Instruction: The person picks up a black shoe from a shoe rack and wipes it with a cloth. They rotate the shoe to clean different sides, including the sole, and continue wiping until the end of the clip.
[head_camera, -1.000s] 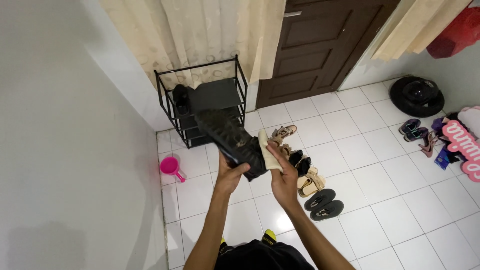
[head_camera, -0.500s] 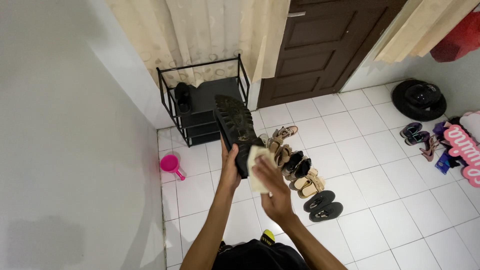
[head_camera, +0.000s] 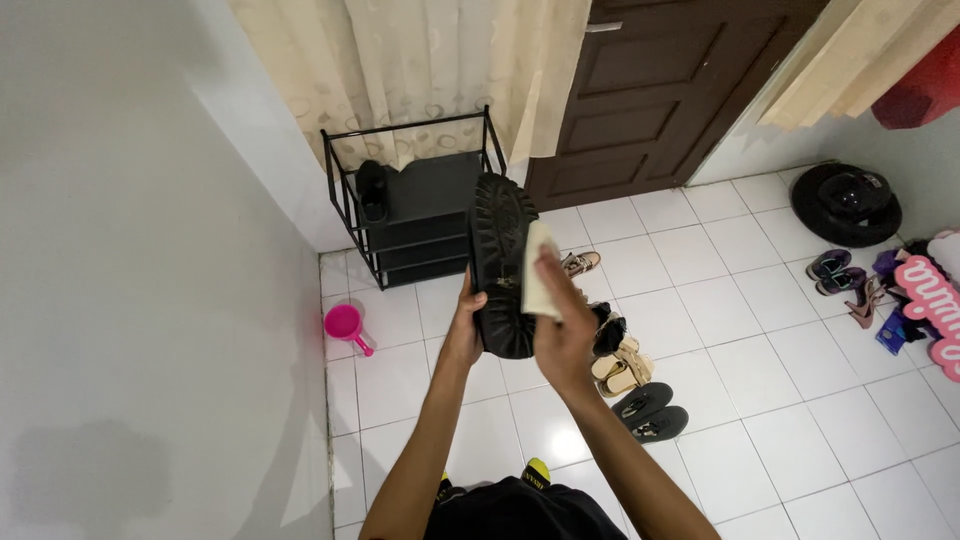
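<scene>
1 black shoe (head_camera: 501, 262) (sole up), 1 cloth (head_camera: 537, 283), 2 hands: left hand (head_camera: 464, 330), right hand (head_camera: 562, 335)

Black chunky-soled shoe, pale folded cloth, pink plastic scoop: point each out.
Black chunky-soled shoe (head_camera: 500, 255), head view, on the treaded sole.
Pale folded cloth (head_camera: 537, 270), head view, on its flat upper part above the fingers.
Pink plastic scoop (head_camera: 342, 322), head view, on the round bowl.

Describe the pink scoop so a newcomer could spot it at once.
Start at the black shoe rack under the curtain by the grey wall. On the white tiles just in front of it, near the wall, lies the pink scoop, the only bright pink thing there, with a short handle.
</scene>
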